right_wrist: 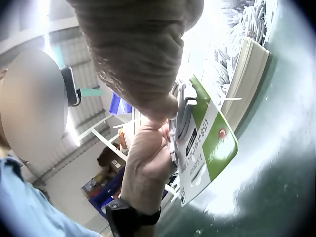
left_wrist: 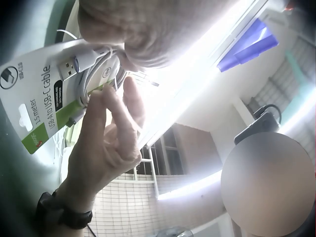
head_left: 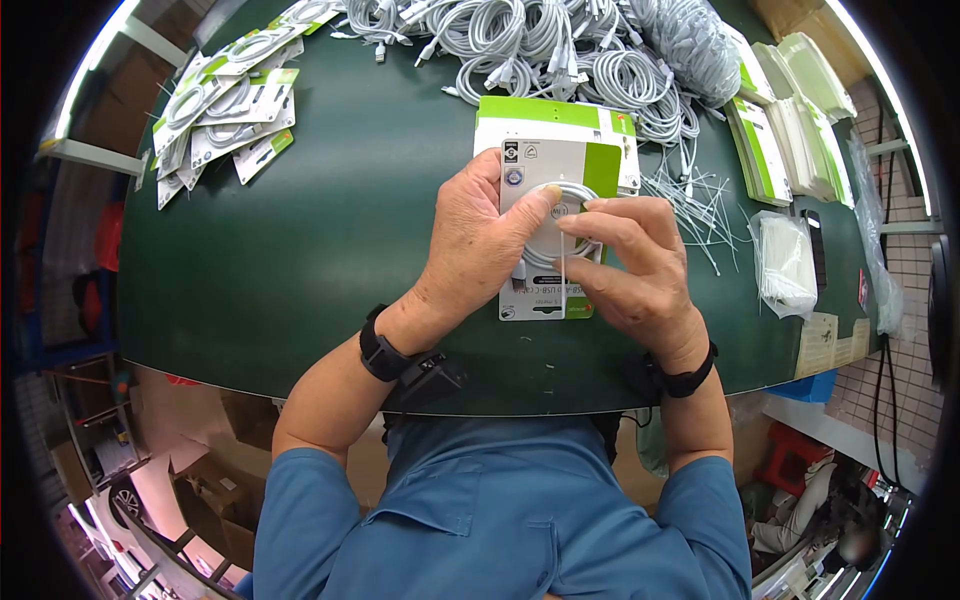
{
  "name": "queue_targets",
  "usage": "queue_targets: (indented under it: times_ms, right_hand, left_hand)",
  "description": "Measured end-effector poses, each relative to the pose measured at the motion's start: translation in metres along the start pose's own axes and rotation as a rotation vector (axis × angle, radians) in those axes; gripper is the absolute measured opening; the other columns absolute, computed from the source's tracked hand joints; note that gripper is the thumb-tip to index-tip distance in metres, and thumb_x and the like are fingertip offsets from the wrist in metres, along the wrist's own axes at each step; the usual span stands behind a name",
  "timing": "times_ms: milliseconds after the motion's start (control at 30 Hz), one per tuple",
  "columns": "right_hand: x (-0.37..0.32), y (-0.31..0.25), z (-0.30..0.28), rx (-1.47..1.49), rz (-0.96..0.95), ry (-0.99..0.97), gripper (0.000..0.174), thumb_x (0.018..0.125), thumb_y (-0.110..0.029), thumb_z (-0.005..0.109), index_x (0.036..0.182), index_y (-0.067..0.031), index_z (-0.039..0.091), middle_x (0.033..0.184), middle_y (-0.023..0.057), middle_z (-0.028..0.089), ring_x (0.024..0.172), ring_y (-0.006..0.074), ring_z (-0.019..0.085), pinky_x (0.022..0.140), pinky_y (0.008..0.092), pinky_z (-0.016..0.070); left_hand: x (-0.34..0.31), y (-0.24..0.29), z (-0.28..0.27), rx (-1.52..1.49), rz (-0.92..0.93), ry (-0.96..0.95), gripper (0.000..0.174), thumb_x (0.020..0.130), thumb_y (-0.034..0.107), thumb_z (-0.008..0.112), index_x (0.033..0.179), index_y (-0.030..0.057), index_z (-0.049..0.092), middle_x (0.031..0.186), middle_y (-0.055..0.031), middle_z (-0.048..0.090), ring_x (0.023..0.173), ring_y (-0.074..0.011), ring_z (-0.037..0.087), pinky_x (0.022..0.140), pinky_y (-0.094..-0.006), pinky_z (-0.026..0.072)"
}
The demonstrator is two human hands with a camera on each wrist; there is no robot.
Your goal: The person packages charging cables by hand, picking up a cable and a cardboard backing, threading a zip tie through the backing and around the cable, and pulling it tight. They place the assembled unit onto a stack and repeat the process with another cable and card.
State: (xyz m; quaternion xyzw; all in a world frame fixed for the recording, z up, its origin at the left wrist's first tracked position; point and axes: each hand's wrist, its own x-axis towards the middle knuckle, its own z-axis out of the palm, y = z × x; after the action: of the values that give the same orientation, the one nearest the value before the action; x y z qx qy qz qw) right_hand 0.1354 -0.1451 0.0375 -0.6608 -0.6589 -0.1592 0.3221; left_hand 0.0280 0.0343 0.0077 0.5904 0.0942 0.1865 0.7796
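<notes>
My left hand (head_left: 475, 235) grips a white-and-green USB cable card (head_left: 540, 155) by its left side, its thumb pressing on the coiled white cable (head_left: 578, 192) that lies against the card. The fingers behind the card are hidden in the head view. My right hand (head_left: 640, 255) comes in from the right, fingertips over the coil, pinching a thin white cable tie (head_left: 563, 285) that runs down the card's face. In the left wrist view the cable's USB-A plug (left_wrist: 85, 60) shows beside the coil, and the right hand's thumb and index finger (left_wrist: 112, 101) meet close to it.
Behind the held card lies a stack of cards (head_left: 490, 112). Cable ties (head_left: 690, 215) are scattered to its right, below a pile of coiled cables (head_left: 520, 40). Carded cables (head_left: 225, 110) lie at the far left; card stacks (head_left: 765, 150) and a bagged bundle (head_left: 785, 262) are at the right.
</notes>
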Motion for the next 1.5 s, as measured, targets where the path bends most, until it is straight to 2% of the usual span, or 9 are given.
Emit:
queue_targets:
  times_ms: [33, 133, 367, 533, 600, 767, 1333, 1433, 1500]
  right_hand:
    - [0.000, -0.001, 0.002, -0.031, 0.006, 0.001, 0.028, 0.069, -0.006, 0.083, 0.095, -0.0151, 0.077, 0.110, -0.0016, 0.076, 0.100, 0.0222, 0.070, 0.088, 0.0383, 0.0536]
    - [0.000, 0.005, 0.013, -0.035, -0.029, 0.133, 0.031, 0.070, -0.003, 0.082, 0.100, -0.0118, 0.078, 0.107, 0.0013, 0.077, 0.098, 0.0234, 0.070, 0.084, 0.0380, 0.0555]
    - [-0.001, 0.019, 0.020, -0.008, -0.020, 0.318, 0.048, 0.071, 0.014, 0.080, 0.116, -0.0020, 0.075, 0.102, 0.0089, 0.076, 0.086, 0.0273, 0.070, 0.070, 0.0347, 0.0577]
    - [-0.001, 0.024, 0.008, -0.091, 0.006, 0.276, 0.048, 0.070, 0.010, 0.080, 0.115, -0.0047, 0.078, 0.100, 0.0065, 0.072, 0.080, 0.0231, 0.065, 0.066, 0.0347, 0.0548]
    - [-0.004, 0.021, 0.004, -0.103, 0.017, 0.240, 0.047, 0.070, 0.008, 0.080, 0.114, -0.0058, 0.079, 0.102, 0.0060, 0.070, 0.080, 0.0219, 0.064, 0.065, 0.0348, 0.0540]
    - [-0.007, 0.008, 0.001, -0.012, -0.058, 0.250, 0.041, 0.069, 0.000, 0.081, 0.109, -0.0067, 0.082, 0.108, 0.0065, 0.072, 0.090, 0.0233, 0.069, 0.071, 0.0327, 0.0611]
    - [-0.011, 0.012, 0.007, 0.001, -0.047, 0.303, 0.046, 0.065, 0.006, 0.083, 0.109, -0.0076, 0.080, 0.104, 0.0066, 0.076, 0.083, 0.0230, 0.069, 0.069, 0.0329, 0.0584]
    - [-0.011, 0.010, 0.005, -0.014, -0.044, 0.282, 0.044, 0.066, 0.004, 0.083, 0.108, -0.0077, 0.080, 0.103, 0.0064, 0.076, 0.082, 0.0231, 0.069, 0.069, 0.0335, 0.0577]
    - [-0.010, 0.009, 0.005, -0.015, -0.040, 0.277, 0.043, 0.066, 0.003, 0.083, 0.108, -0.0077, 0.080, 0.102, 0.0064, 0.076, 0.082, 0.0231, 0.069, 0.068, 0.0337, 0.0572]
  left_hand:
    - [0.000, -0.001, 0.000, 0.010, 0.000, -0.004, 0.034, 0.104, 0.002, 0.066, 0.135, -0.0067, 0.059, 0.125, -0.0158, 0.074, 0.107, -0.0167, 0.073, 0.095, -0.0315, 0.0608]
    - [-0.002, -0.007, 0.003, 0.035, -0.004, -0.003, 0.033, 0.103, 0.002, 0.066, 0.134, -0.0073, 0.059, 0.125, -0.0158, 0.074, 0.108, -0.0163, 0.073, 0.095, -0.0313, 0.0605]
    - [-0.006, -0.004, 0.008, 0.081, 0.002, -0.033, 0.036, 0.103, 0.003, 0.068, 0.136, -0.0075, 0.058, 0.126, -0.0158, 0.074, 0.110, -0.0167, 0.073, 0.097, -0.0309, 0.0601]
    - [-0.008, -0.004, 0.010, 0.110, -0.017, -0.061, 0.036, 0.103, 0.003, 0.068, 0.137, -0.0071, 0.058, 0.127, -0.0161, 0.073, 0.111, -0.0170, 0.072, 0.098, -0.0318, 0.0598]
    - [-0.009, -0.007, 0.016, 0.034, 0.024, -0.031, 0.031, 0.101, 0.006, 0.071, 0.128, -0.0066, 0.062, 0.117, -0.0143, 0.075, 0.103, -0.0153, 0.073, 0.089, -0.0310, 0.0612]
    - [-0.010, -0.005, 0.017, -0.010, 0.071, -0.012, 0.030, 0.100, 0.007, 0.074, 0.125, -0.0056, 0.064, 0.113, -0.0132, 0.077, 0.099, -0.0144, 0.073, 0.085, -0.0309, 0.0623]
    - [-0.009, -0.004, 0.015, 0.006, 0.081, -0.003, 0.030, 0.099, 0.006, 0.073, 0.126, -0.0052, 0.063, 0.113, -0.0125, 0.076, 0.099, -0.0135, 0.073, 0.085, -0.0304, 0.0619]
    - [-0.010, 0.002, 0.012, 0.041, 0.013, -0.051, 0.038, 0.102, 0.000, 0.068, 0.138, -0.0073, 0.057, 0.128, -0.0167, 0.073, 0.113, -0.0181, 0.072, 0.100, -0.0330, 0.0581]
    - [-0.010, 0.002, 0.012, 0.033, 0.000, -0.047, 0.038, 0.102, 0.000, 0.068, 0.138, -0.0073, 0.057, 0.128, -0.0165, 0.073, 0.113, -0.0181, 0.072, 0.100, -0.0330, 0.0581]
